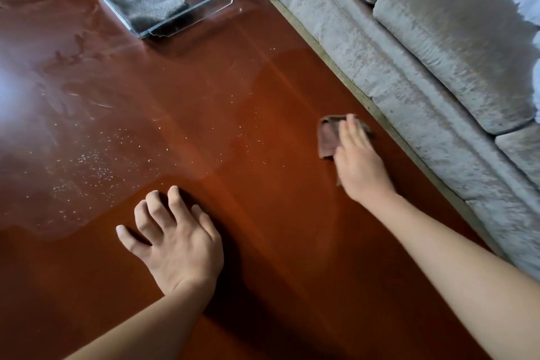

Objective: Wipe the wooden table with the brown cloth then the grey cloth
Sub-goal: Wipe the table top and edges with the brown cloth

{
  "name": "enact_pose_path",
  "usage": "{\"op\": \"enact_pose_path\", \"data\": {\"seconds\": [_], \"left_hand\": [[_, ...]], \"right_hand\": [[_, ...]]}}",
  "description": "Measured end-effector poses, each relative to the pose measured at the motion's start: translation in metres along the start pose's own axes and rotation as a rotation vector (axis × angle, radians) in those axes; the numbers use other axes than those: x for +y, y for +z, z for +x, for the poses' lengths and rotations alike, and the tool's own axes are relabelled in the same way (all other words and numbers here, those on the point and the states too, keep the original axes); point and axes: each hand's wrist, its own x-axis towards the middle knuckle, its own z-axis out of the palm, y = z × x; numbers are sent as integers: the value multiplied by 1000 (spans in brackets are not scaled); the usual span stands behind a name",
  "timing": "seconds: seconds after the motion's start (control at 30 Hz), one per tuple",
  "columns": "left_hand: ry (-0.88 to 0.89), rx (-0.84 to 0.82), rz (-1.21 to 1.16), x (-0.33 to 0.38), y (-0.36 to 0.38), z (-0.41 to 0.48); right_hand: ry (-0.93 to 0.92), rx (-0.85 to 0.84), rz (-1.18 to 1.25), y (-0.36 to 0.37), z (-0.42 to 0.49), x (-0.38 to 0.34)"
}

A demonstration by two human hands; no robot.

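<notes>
A glossy reddish-brown wooden table [263,131] fills most of the view. My right hand [358,164] lies flat with straight fingers on the brown cloth [328,137], pressing it against the table near the right edge. My left hand [172,238] rests on the table near the front, fingers spread and holding nothing. The grey cloth [143,1] lies crumpled inside a clear glass tray [225,0] at the far side of the table. Pale crumbs [96,166] are scattered over the left and middle of the tabletop.
A grey upholstered sofa [423,47] runs along the table's right edge, close to my right hand. Bright glare and smear marks cover the table's left part.
</notes>
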Motion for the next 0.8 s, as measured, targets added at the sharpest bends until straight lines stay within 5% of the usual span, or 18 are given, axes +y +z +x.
{"op": "enact_pose_path", "data": {"seconds": [0.2,0.37,0.63,0.8], "left_hand": [[0,-8,9,1,0,0],[0,-2,-7,0,0,0],[25,18,-24,-4,0,1],[27,32,-144,-9,-7,1]], "right_hand": [[-6,-18,35,12,-85,70],[32,4,-80,40,-82,2],[-260,44,-92,48,28,-170],[-294,-13,-117,39,26,-157]]}}
